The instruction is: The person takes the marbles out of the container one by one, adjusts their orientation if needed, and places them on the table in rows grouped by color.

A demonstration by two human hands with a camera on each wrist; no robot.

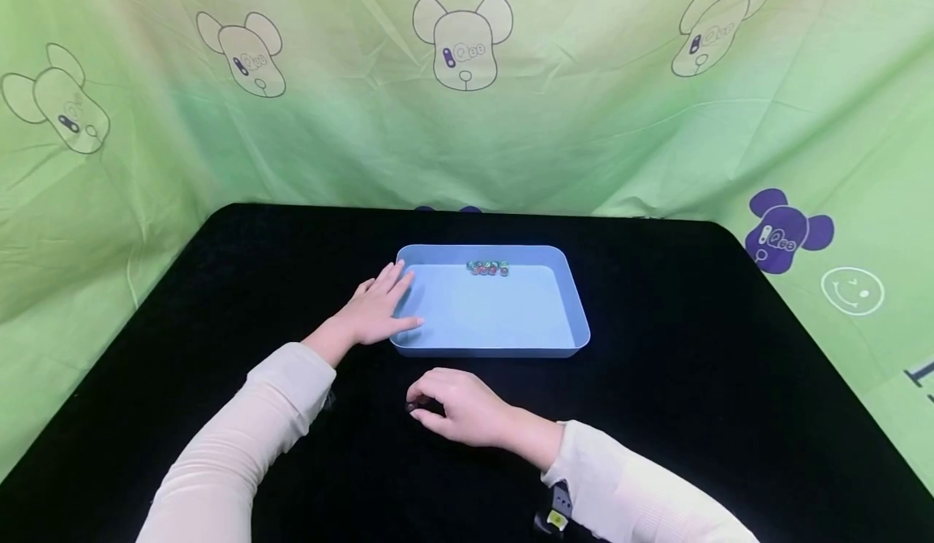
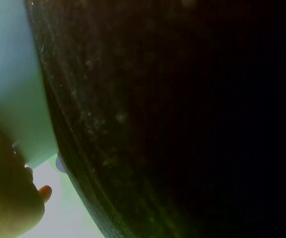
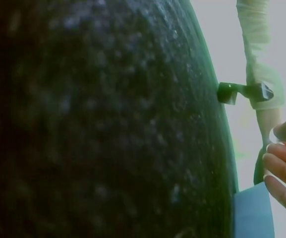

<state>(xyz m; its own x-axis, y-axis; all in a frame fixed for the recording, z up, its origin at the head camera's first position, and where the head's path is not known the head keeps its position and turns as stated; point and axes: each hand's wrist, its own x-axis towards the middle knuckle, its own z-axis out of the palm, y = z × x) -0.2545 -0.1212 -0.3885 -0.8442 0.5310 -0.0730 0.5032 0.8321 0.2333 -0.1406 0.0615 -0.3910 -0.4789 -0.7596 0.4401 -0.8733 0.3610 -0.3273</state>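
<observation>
Glass marbles (image 1: 493, 270) are clustered along the far wall inside the blue tray (image 1: 503, 308), best steadied by the spread left hand (image 1: 373, 311) while the small dark object (image 1: 410, 406) pinched in the right hand (image 1: 464, 408) should be lifted clear of the rim.

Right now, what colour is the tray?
The tray is plain light blue; the head view shows it best.

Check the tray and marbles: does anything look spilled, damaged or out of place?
Nothing stands out: the tray sits flat on the table, the marbles lie bunched near its far wall, and no damage shows.
</observation>
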